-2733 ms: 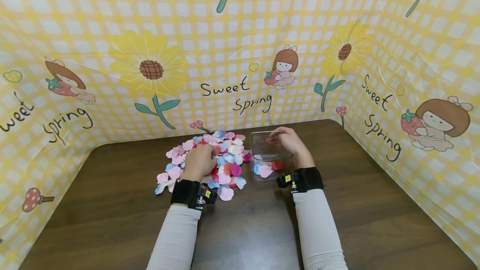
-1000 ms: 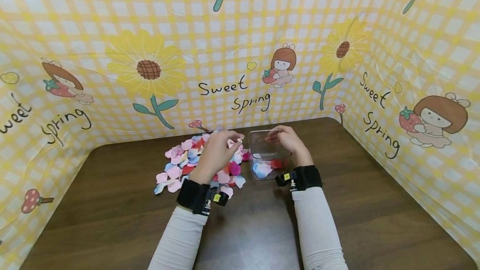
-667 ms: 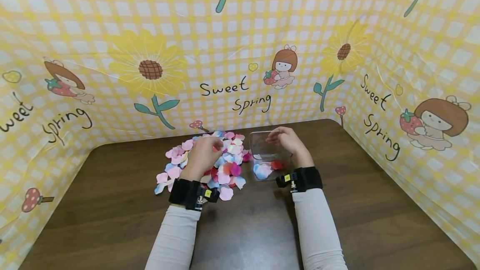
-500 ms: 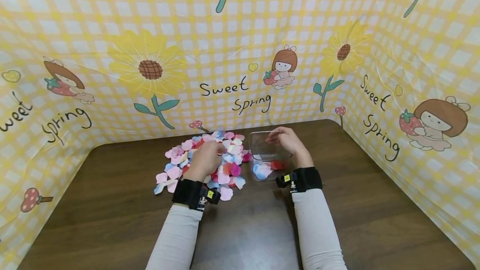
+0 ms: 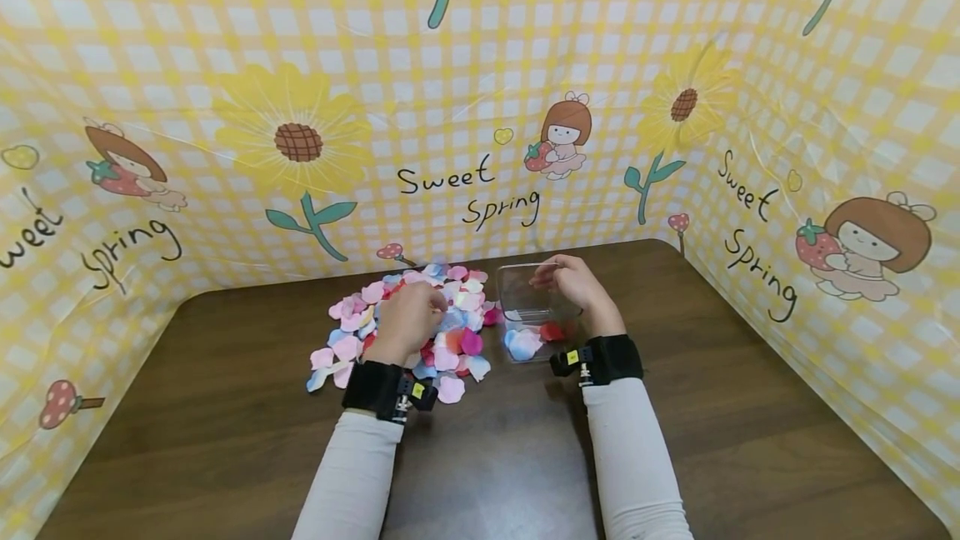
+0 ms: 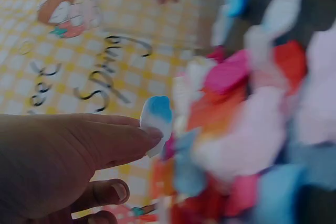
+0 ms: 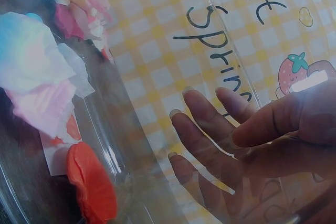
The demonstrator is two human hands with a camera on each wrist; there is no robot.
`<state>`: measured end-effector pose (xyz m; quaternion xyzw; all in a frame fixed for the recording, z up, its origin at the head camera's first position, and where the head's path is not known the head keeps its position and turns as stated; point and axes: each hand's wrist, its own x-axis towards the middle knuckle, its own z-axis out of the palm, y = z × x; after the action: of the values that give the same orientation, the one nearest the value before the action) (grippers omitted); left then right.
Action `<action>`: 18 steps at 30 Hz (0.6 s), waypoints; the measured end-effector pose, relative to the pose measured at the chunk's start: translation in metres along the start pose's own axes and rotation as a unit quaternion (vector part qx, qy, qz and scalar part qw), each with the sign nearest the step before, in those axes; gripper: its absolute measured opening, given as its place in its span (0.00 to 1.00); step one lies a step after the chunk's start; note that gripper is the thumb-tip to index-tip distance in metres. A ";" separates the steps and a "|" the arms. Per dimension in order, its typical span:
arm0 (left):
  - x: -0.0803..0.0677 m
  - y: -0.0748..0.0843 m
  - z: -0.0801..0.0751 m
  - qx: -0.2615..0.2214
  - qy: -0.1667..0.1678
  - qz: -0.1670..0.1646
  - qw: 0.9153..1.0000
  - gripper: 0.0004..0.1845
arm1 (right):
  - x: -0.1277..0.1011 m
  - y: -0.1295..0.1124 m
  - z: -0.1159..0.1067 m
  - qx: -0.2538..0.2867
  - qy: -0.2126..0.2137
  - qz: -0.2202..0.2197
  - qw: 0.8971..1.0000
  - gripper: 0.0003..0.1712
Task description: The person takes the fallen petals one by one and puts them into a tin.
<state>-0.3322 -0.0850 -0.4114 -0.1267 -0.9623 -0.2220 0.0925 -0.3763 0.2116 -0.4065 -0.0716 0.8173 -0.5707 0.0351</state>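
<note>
Over a loose heap of fabric flower petals (image 5: 471, 342), my left hand (image 5: 408, 319) pinches one blue-and-white petal (image 6: 160, 109) between thumb and forefinger. The other fingers curl loosely below it. A clear plastic box (image 5: 501, 294) stands just right of the heap. Several petals (image 5: 523, 346) lie inside, including blue-white, pink and red ones. At the box's right rear is my right hand (image 5: 573, 283), its fingers spread and slightly bent. The right wrist view shows this hand through clear plastic; whether it touches the wall is hard to tell.
The dark wooden table (image 5: 487, 473) carries the heap and box near its back edge. A yellow checked cloth (image 5: 420, 107) with printed flowers and figures rises behind and at both sides. Loose pink and blue petals (image 5: 322, 359) lie at the heap's left edge.
A blue-white petal has appeared in the box since the oldest frame. My left hand reached up and right toward the box, then came back over the heap. The right hand stayed put.
</note>
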 end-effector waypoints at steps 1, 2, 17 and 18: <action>-0.001 0.001 -0.005 -0.002 0.012 -0.001 1.000 0.05 | 0.000 0.000 0.000 -0.001 0.001 -0.001 1.000 0.23; -0.001 0.002 -0.010 -0.001 0.024 0.000 1.000 0.05 | 0.000 0.000 0.000 -0.002 0.001 -0.001 1.000 0.23; -0.019 0.075 -0.038 -0.042 0.118 0.186 0.974 0.06 | 0.000 0.000 0.000 0.016 -0.004 0.002 1.000 0.23; -0.019 0.079 -0.035 -0.041 0.112 0.198 0.973 0.06 | 0.000 0.000 0.000 0.016 -0.005 0.001 1.000 0.23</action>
<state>-0.2877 -0.0355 -0.3530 -0.2925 -0.8917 -0.2516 0.2365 -0.3759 0.2115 -0.4067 -0.0728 0.8077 -0.5836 0.0408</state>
